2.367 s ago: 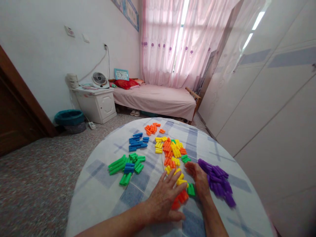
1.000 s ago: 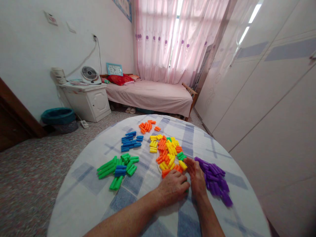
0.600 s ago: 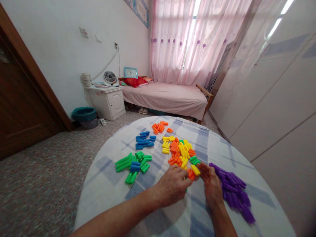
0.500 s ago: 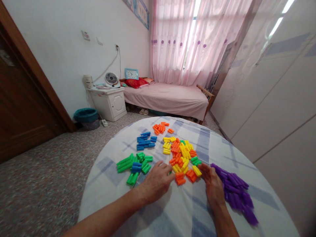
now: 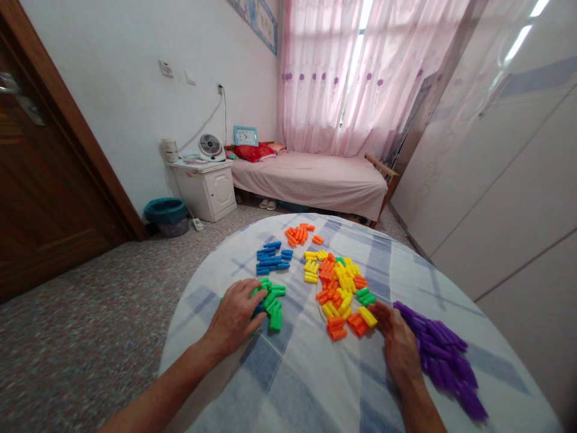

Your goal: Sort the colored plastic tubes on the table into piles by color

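My left hand (image 5: 238,310) reaches over a pile of green plastic building blocks (image 5: 274,316) shaped like joined tubes. Its thumb and fingers close around a blue block (image 5: 258,310) in that pile, mostly hidden by the hand. My right hand (image 5: 399,340) rests on its side on the table, fingers loosely stretched and holding nothing. Its fingertips are right beside a yellow block (image 5: 368,316) and a green block (image 5: 365,296). Left of them is a mixed heap with orange blocks (image 5: 336,328) and yellow blocks (image 5: 345,279).
Purple blocks (image 5: 444,355) lie in a pile right of my right hand. Further back are blue blocks (image 5: 271,260) and small orange blocks (image 5: 297,234). A checked cloth covers the round table (image 5: 311,385). Beyond stand a bed (image 5: 311,174) and a white cabinet (image 5: 211,192).
My left hand has moved left from the mixed heap to the green pile, where another green block now lies at the right side. My right hand has stayed nearly still. The view has shifted slightly.
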`<control>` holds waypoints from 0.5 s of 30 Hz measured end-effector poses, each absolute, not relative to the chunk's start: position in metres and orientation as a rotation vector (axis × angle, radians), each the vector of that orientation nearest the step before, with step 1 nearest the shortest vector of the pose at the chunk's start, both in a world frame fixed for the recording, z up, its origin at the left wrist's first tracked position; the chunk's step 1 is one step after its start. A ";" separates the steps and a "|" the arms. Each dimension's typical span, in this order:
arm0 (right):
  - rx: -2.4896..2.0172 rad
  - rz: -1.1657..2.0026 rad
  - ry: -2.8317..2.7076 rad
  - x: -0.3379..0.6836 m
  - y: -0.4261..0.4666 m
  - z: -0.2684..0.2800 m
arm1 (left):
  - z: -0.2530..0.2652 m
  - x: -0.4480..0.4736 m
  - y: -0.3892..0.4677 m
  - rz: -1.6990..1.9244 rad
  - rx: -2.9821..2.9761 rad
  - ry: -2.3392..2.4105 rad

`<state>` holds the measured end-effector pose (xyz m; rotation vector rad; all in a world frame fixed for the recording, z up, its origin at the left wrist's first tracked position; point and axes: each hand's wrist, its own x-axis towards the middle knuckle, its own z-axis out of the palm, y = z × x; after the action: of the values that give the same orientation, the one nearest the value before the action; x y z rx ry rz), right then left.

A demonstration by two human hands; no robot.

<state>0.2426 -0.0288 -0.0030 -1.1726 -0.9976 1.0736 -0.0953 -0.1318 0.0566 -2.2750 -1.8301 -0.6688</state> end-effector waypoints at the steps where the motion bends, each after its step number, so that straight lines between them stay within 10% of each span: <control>1: -1.178 1.096 -0.976 0.242 -0.029 -0.003 | 0.056 -0.101 -0.131 -0.660 -2.251 -1.866; 15: -1.222 1.102 -1.001 0.246 -0.026 -0.006 | 0.084 -0.108 -0.101 -1.005 -2.255 -2.073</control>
<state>0.2460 -0.0256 -0.0064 -1.2222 -1.0010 1.1019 -0.1078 -0.1008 0.0836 -2.2549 -2.0729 -1.0048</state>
